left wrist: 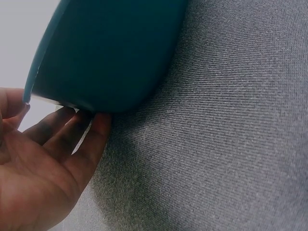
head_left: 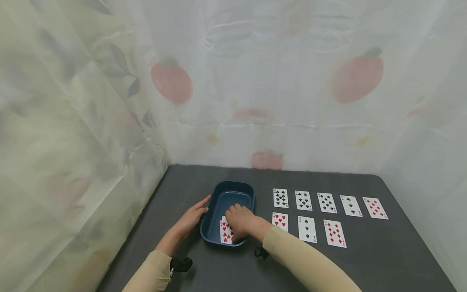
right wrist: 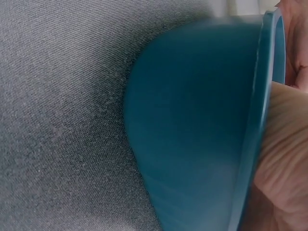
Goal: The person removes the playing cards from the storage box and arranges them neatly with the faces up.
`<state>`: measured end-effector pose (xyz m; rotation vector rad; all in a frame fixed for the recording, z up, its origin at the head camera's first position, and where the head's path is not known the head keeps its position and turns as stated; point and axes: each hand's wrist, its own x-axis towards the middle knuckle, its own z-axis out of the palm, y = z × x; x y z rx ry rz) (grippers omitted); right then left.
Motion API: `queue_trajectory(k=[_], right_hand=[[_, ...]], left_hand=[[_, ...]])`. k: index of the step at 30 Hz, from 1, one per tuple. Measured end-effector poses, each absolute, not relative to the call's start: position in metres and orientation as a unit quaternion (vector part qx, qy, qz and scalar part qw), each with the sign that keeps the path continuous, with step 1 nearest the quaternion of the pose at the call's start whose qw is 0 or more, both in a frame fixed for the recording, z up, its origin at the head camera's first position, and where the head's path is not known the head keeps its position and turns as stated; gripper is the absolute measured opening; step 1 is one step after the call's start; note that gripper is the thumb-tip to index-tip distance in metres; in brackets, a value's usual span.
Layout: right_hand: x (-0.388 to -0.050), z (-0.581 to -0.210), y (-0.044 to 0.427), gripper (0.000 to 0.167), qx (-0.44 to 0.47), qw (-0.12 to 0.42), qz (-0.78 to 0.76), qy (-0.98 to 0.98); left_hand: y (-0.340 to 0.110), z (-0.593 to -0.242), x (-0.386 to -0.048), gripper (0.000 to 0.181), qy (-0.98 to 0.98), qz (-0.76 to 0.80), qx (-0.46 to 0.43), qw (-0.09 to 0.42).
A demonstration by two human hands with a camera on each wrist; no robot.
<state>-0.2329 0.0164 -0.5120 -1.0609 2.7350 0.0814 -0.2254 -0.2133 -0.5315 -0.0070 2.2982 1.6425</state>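
Note:
At the left side of a dark blue rectangular tray [head_left: 206, 227], my left hand [head_left: 189, 219] holds the rim. In the left wrist view, the fingertips of that hand [left wrist: 43, 173] press the tray's outer wall near its base, and a digit lies at the rim. My right hand [head_left: 241, 221] reaches down inside the tray over playing cards [head_left: 225, 233] with red hearts, which lie near its front end. Those cards partly overlap, and the hand covers their right side. The right fingertips are hidden in both views; the right wrist view mostly shows the tray wall [right wrist: 192, 115] and the hand's edge.
Right of the tray, face-up playing cards lie in two rows on the dark table [head_left: 368, 259]. The back row includes a club card [head_left: 280, 198] and a diamond card [head_left: 375, 208]; the front row has a heart card [head_left: 279, 220], a spade card [head_left: 307, 229] and another diamond card [head_left: 334, 233].

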Motion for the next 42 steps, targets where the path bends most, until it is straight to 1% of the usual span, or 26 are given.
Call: queue_trajectory(k=[10, 17, 21, 25, 28, 34, 38, 42], right_hand=[[-0.232, -0.509, 0.016, 0.078, -0.371, 0.106, 0.023, 0.922], [-0.231, -0.511, 0.018, 0.079, -0.383, 0.091, 0.039, 0.918], [-0.234, -0.518, 0.018, 0.073, -0.395, 0.085, 0.028, 0.914], [-0.234, -0.514, 0.019, 0.068, -0.407, 0.091, 0.011, 0.909], [-0.232, -0.51, 0.02, 0.067, -0.413, 0.095, 0.007, 0.906], [-0.231, -0.508, 0.023, 0.066, -0.435, 0.066, 0.011, 0.898], [-0.236, -0.502, 0.033, 0.072, -0.437, 0.038, 0.0, 0.899], [-0.247, -0.488, 0.056, 0.084, -0.415, 0.023, -0.041, 0.908]], left_hand=[[-0.213, -0.53, -0.224, 0.056, 0.804, 0.574, 0.001, 0.156], [-0.212, -0.528, -0.223, 0.056, 0.803, 0.576, 0.0, 0.154], [-0.211, -0.528, -0.222, 0.055, 0.804, 0.575, 0.0, 0.153], [-0.211, -0.528, -0.222, 0.055, 0.804, 0.575, 0.0, 0.15], [-0.211, -0.529, -0.222, 0.055, 0.804, 0.575, 0.0, 0.15], [-0.211, -0.529, -0.223, 0.055, 0.807, 0.572, 0.001, 0.148], [-0.211, -0.529, -0.224, 0.055, 0.806, 0.574, 0.004, 0.147], [-0.213, -0.53, -0.224, 0.055, 0.805, 0.575, 0.006, 0.146]])
